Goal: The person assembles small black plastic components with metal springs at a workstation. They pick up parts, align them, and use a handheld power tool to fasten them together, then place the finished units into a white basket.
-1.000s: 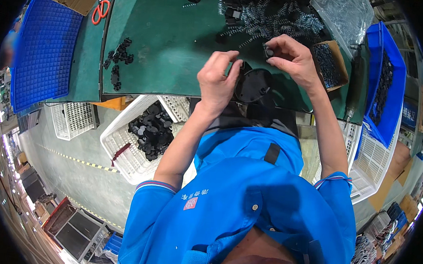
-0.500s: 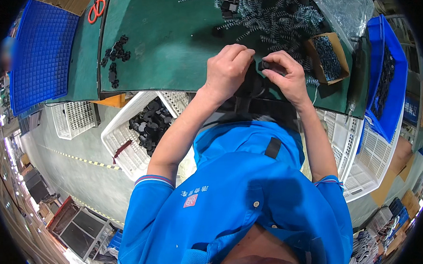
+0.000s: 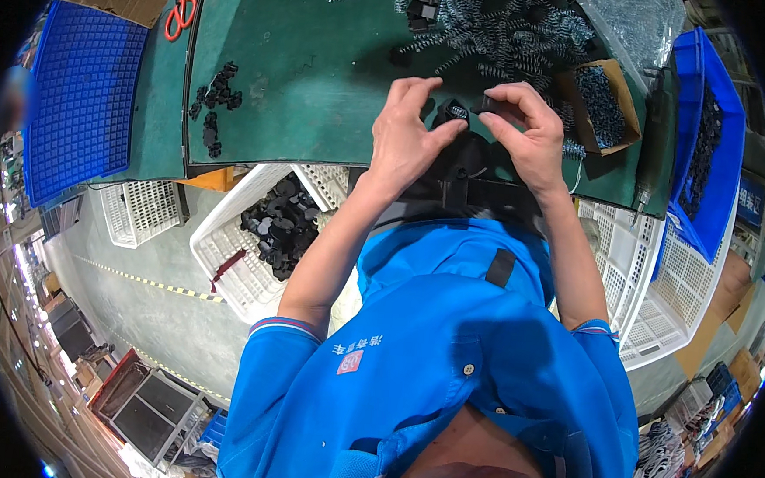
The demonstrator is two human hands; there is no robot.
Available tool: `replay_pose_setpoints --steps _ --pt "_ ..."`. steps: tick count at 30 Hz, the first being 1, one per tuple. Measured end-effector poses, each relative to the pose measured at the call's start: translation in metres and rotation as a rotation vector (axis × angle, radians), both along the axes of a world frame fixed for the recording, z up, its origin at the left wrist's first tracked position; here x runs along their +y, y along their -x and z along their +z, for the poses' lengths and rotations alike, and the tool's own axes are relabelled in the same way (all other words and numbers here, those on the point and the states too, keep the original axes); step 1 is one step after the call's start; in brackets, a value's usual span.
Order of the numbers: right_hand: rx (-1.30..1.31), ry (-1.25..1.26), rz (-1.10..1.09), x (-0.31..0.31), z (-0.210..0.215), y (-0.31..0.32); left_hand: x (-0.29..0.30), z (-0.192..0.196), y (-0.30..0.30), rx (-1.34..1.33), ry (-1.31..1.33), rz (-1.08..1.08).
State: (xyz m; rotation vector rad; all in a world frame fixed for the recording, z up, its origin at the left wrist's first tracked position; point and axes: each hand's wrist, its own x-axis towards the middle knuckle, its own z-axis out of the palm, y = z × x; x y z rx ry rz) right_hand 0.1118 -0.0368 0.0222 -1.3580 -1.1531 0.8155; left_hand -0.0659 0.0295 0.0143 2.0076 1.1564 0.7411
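Observation:
At the table's near edge stands a black plastic part (image 3: 460,152) with a rounded lower body. A small coil spring (image 3: 458,112) shows in its top. My left hand (image 3: 405,135) is just left of it, thumb and fingers spread, holding nothing; its thumb tip is close to the part, and I cannot tell if it touches. On the other side, my right hand (image 3: 529,134) pinches a small black plastic piece (image 3: 489,104) between thumb and fingers, a little right of the spring. Beyond both hands lies a heap of loose coil springs (image 3: 500,36).
An open cardboard box (image 3: 632,123) of small springs sits right of my right hand, beside a power screwdriver (image 3: 648,168). Small black parts (image 3: 216,93) and red-handled scissors (image 3: 180,18) lie at left. Blue bins (image 3: 731,103) and white crates (image 3: 216,246) flank the green table (image 3: 277,101).
My left hand has opened and drawn back from the black part, uncovering the spring in its top. My right hand still holds the small black piece.

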Motion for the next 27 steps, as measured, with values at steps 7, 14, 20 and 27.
replay_pose_setpoints --steps 7,14,20,27 --pt "-0.033 0.056 -0.046 0.007 -0.004 0.006 -0.01 -0.008 0.001 0.024 0.143 -0.02" --pt "-0.067 0.127 -0.08 0.003 -0.013 0.011 -0.012 -0.005 0.0 0.012 0.211 -0.007" --pt "-0.394 -0.049 -0.184 0.008 -0.021 0.034 -0.002 -0.008 0.0 -0.295 0.725 0.088" --pt "0.083 -0.033 -0.248 -0.002 -0.007 0.049 -0.017 -0.006 0.017 -1.066 1.451 0.071"
